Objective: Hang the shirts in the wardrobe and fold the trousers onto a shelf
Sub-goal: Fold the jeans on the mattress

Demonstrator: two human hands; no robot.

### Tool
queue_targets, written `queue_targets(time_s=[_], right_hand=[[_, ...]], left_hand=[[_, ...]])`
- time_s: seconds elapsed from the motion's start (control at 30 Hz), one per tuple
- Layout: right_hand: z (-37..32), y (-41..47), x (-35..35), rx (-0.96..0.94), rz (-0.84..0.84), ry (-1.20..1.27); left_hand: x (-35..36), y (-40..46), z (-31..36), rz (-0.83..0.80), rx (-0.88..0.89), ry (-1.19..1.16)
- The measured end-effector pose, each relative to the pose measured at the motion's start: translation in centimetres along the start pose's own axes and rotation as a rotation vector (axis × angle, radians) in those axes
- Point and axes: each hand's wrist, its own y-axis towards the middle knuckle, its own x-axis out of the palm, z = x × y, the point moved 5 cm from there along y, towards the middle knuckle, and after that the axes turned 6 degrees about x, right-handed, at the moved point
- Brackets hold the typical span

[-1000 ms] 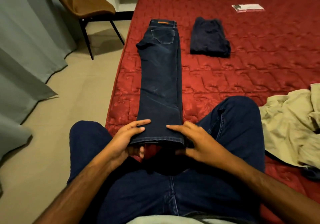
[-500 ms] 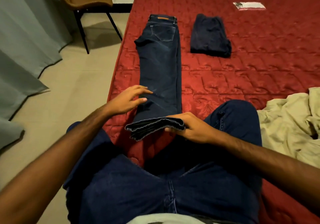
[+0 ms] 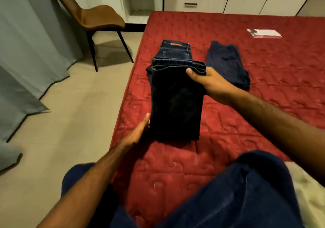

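Item: dark blue jeans (image 3: pixel 176 102) — lying lengthwise on the red quilted bed (image 3: pixel 246 118), near its left edge. The leg half is doubled over toward the waistband; the hems reach up close to the back pocket, and the waistband with its orange tab shows just beyond them at the far end. The fold line lies at the near end.

Right hand (image 3: pixel 209 81): grip closed on the jeans at the hem end, thumb on top of the right corner, the other fingers hidden beneath the cloth. The hem layers look slightly lifted at that corner.

Left hand (image 3: pixel 139 132): fingers straight, laid edge-on against the left side of the folded jeans near the fold line; it touches the cloth and grasps nothing.

Second item: folded dark trousers (image 3: pixel 228 64), flat on the bed just to the right of the jeans, apart from them.

Further on the bed: a small white packet (image 3: pixel 265 33) with a red edge, far right, well apart from both garments. A pale green cloth (image 3: pixel 311 192) shows at the lower right corner, partly behind the person's own jeans-clad knee.

Surroundings — a brown chair (image 3: pixel 98 18) with black legs stands on the beige floor (image 3: pixel 61 122) left of the bed; grey curtains (image 3: pixel 26 51) hang at far left; pale drawers (image 3: pixel 195 3) with dark handles stand beyond the bed's far end.
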Motion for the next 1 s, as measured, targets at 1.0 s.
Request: queue_targets(time_s=[1.0], right_hand=[[18.9,1.5,6.0,-0.013,-0.286,-1.667]], left_hand=[[-2.3,8.2,-3.1,0.151,-0.288,0.134]])
